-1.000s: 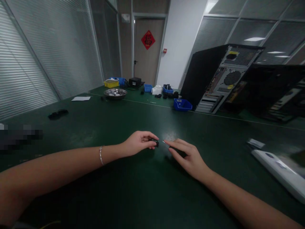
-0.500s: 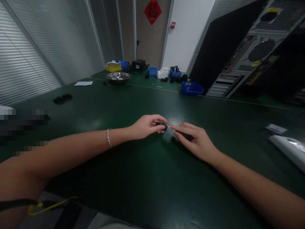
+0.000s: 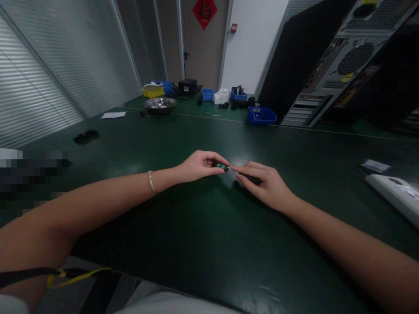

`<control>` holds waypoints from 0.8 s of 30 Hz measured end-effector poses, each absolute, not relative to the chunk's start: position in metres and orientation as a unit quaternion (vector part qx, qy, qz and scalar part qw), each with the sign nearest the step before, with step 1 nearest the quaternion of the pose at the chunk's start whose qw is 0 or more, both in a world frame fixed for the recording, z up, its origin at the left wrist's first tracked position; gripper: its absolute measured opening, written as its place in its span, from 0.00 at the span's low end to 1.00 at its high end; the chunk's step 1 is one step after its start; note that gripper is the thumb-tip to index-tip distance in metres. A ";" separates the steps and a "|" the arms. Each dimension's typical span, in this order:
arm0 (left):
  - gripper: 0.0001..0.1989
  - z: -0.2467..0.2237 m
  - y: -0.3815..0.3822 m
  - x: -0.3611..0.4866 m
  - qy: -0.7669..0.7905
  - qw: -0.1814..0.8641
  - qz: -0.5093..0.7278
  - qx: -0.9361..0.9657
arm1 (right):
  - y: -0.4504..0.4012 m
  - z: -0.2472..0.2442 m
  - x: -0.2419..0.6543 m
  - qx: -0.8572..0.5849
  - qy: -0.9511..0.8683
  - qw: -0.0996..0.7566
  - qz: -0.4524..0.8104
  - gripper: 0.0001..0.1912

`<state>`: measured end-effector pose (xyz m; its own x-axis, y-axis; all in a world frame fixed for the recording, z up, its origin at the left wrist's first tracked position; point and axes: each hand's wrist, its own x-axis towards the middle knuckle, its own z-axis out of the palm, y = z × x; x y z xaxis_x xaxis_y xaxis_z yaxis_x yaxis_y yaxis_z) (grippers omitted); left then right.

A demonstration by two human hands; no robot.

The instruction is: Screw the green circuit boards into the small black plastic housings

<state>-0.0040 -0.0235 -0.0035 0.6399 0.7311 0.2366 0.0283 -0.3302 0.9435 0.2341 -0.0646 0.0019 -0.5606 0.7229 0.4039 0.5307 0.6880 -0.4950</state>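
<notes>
Between its thumb and fingers, my left hand (image 3: 199, 166) pinches a small green circuit board (image 3: 222, 167) that has a black part at its right end. My right hand (image 3: 270, 185) is closed around a slim screwdriver (image 3: 251, 178) with a dark handle and a thin metal shaft. The shaft's tip meets the black end of the board, though the exact contact is too small to make out. Both hands are close together just above the green table (image 3: 196, 244), and the fingers cover part of the board and the handle.
A blue bin (image 3: 262, 117), a metal bowl (image 3: 159, 105) and a yellow basket (image 3: 153, 91) stand farther back. To the right are a computer case (image 3: 327, 83) and a white device (image 3: 393, 194). Black objects (image 3: 86, 136) and a paper sheet (image 3: 113, 115) lie at left.
My left hand has turned the board so its green face now shows. Both hands appear slightly higher in the picture, and the whole view has shifted a little.
</notes>
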 end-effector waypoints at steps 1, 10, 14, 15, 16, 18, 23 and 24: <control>0.14 -0.003 -0.024 -0.004 0.258 0.521 0.337 0.741 | -0.065 0.002 0.234 -0.359 -0.869 0.298 0.163 0.19; 0.13 -0.004 -0.032 0.003 0.261 0.536 0.388 0.703 | -0.065 0.005 0.235 -0.337 -0.870 0.316 0.174 0.20; 0.13 -0.001 -0.037 0.005 0.274 0.540 0.394 0.691 | -0.065 0.005 0.236 -0.332 -0.868 0.324 0.176 0.20; 0.13 0.000 -0.037 0.005 0.276 0.542 0.392 0.690 | -0.065 0.005 0.236 -0.331 -0.868 0.325 0.177 0.20; 0.14 0.000 -0.037 0.005 0.278 0.544 0.391 0.688 | -0.065 0.004 0.236 -0.331 -0.868 0.325 0.178 0.20; 0.14 0.000 -0.037 0.005 0.284 0.549 0.391 0.682 | -0.065 0.004 0.236 -0.330 -0.867 0.326 0.181 0.20; 0.14 0.001 -0.037 0.006 0.293 0.559 0.396 0.667 | -0.064 0.003 0.237 -0.327 -0.866 0.328 0.189 0.20; 0.14 0.001 -0.037 0.006 0.295 0.562 0.395 0.664 | -0.063 0.003 0.237 -0.325 -0.866 0.328 0.190 0.20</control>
<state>0.0063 -0.0374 0.0006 0.5134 0.8362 0.1930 -0.0511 -0.1947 0.9795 0.2369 -0.0632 0.0029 -0.5726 0.6885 0.4451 0.4390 0.7160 -0.5427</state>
